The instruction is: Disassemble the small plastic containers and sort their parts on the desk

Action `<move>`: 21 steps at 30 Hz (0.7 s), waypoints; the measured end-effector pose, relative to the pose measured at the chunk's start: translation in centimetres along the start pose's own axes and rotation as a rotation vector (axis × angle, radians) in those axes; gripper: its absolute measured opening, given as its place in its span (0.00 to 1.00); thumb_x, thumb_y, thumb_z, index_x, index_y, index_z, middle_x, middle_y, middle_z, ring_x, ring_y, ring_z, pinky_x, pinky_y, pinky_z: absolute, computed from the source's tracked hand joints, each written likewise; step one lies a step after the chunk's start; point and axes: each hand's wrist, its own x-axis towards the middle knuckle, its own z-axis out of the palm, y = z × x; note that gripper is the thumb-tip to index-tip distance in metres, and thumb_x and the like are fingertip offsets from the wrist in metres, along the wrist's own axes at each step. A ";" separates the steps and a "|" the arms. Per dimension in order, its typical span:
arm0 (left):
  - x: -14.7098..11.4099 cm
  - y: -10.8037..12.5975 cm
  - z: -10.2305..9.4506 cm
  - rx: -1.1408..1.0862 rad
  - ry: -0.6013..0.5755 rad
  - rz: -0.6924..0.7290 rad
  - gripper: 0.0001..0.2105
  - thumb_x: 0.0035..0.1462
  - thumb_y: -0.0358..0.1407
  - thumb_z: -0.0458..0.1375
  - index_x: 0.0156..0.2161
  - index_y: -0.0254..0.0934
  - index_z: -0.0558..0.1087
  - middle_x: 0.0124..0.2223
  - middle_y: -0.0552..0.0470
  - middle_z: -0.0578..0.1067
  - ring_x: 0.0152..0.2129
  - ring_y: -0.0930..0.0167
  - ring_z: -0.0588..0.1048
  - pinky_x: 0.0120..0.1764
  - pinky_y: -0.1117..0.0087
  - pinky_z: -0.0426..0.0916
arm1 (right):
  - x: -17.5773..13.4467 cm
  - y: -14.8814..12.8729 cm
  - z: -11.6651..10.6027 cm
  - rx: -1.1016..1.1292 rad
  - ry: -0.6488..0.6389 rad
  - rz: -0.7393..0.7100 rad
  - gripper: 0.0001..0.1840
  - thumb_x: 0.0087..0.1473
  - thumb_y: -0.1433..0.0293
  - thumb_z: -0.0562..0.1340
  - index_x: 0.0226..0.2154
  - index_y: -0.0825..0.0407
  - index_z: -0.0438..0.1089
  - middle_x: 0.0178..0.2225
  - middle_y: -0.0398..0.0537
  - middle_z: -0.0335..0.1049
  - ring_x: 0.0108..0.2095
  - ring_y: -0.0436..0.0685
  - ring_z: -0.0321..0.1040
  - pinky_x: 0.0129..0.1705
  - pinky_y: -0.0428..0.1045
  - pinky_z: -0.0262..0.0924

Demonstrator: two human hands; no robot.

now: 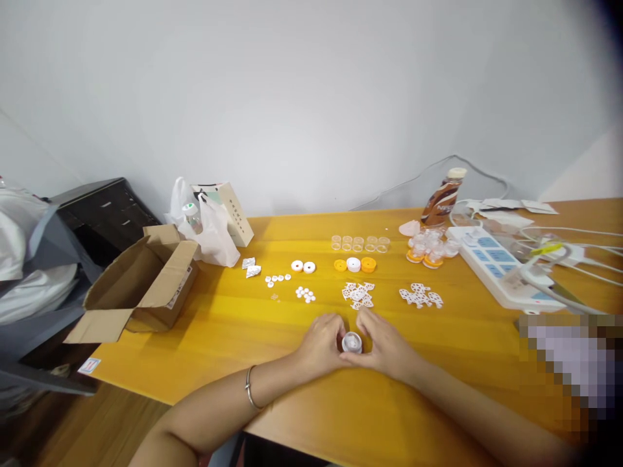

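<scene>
My left hand and my right hand curl around a small round container near the front of the table. It has a pale rim and something whitish inside, too small to make out. Thumbs and fingers of both hands close on its sides. Just beyond lie white openwork plastic pieces, with more white openwork pieces to the right. Small white discs sit to the left. Farther back are orange and white ring caps, two white ring caps and a row of clear cups.
An open cardboard box stands at the left, beside a white plastic bag. Foil packets lie near it. A power strip with cables, a brown drink bottle and assembled orange-based clear containers occupy the right.
</scene>
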 end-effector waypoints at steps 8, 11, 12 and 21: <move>0.4 0.0 -0.1 -0.016 -0.004 -0.055 0.19 0.34 0.40 0.66 0.25 0.37 0.59 0.24 0.58 0.64 0.23 0.75 0.63 0.26 0.75 0.53 | -0.1 0.1 0.9 -0.214 -0.037 -0.109 0.21 0.53 0.58 0.56 0.17 0.51 0.55 0.16 0.38 0.59 0.19 0.48 0.52 0.27 0.47 0.44; 0.7 0.1 -0.3 -0.010 -0.053 -0.068 0.18 0.31 0.37 0.66 0.25 0.36 0.60 0.24 0.60 0.64 0.22 0.76 0.62 0.25 0.76 0.53 | -0.1 -0.1 1.0 -0.255 0.001 -0.118 0.20 0.53 0.58 0.56 0.16 0.51 0.56 0.15 0.39 0.60 0.18 0.49 0.53 0.27 0.47 0.44; 0.8 0.1 -0.4 -0.012 -0.065 -0.073 0.18 0.31 0.37 0.66 0.25 0.36 0.60 0.23 0.60 0.64 0.22 0.77 0.62 0.25 0.76 0.53 | -0.1 -0.1 1.0 -0.265 0.012 -0.118 0.20 0.53 0.58 0.56 0.16 0.51 0.56 0.15 0.39 0.61 0.18 0.49 0.53 0.28 0.48 0.44; 1.1 0.2 -1.3 -0.131 -0.123 0.012 0.16 0.31 0.33 0.65 0.25 0.36 0.61 0.24 0.60 0.65 0.22 0.78 0.61 0.25 0.77 0.53 | 0.3 -0.2 0.8 -0.278 -0.058 -0.131 0.11 0.50 0.65 0.56 0.20 0.51 0.60 0.19 0.42 0.63 0.23 0.52 0.59 0.31 0.48 0.47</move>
